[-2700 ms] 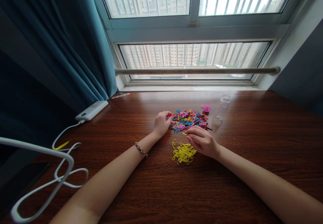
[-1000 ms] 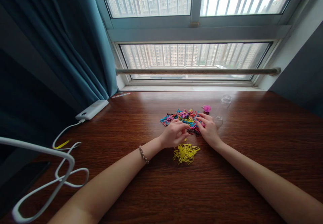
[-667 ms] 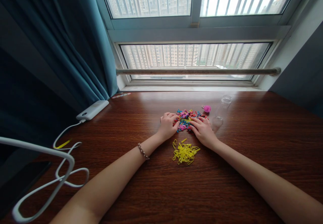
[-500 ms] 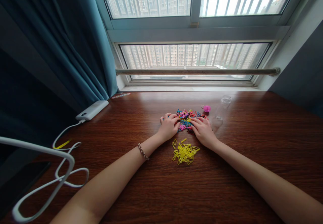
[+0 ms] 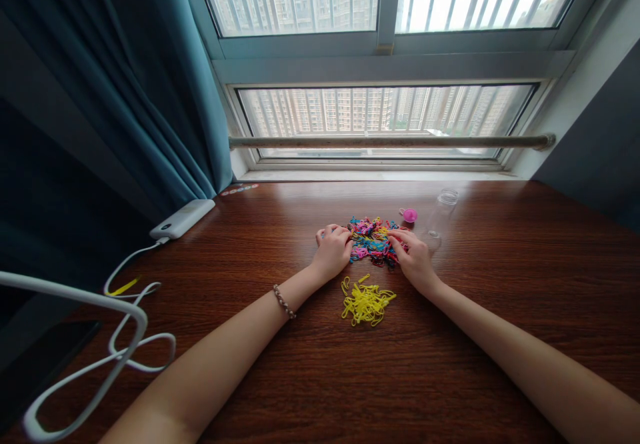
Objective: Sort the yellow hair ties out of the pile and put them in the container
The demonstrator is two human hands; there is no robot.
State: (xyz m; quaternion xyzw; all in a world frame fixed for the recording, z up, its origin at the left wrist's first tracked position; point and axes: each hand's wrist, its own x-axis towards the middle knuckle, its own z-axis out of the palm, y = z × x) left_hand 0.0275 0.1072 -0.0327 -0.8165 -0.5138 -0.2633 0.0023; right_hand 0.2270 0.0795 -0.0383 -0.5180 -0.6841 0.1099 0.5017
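Observation:
A loose heap of small rubber bands [image 5: 371, 245] in blue, pink, red, black and yellow lies on the table between my hands. My left hand [image 5: 333, 252] rests at the heap's left edge, fingers spread and bent over it, with some fingertips hidden. On the right side of the heap, my right hand [image 5: 414, 256] has its thumb and forefinger drawn together among the bands; whatever is between the tips is too small to make out. Nearer to me is a separate pile of yellow rubber bands [image 5: 367, 303], touched by neither hand.
Behind my right hand lie a pink cap [image 5: 410, 215] and a clear plastic bottle [image 5: 440, 217]. At the left are a white power bank [image 5: 184, 219], its looped white cable [image 5: 134, 324] and a dark flat object [image 5: 47, 357]. A window stands beyond the table [image 5: 500, 284].
My right hand has shifted slightly right, its fingers going from spread over the heap to drawn together, uncovering more bands. My left hand has barely moved.

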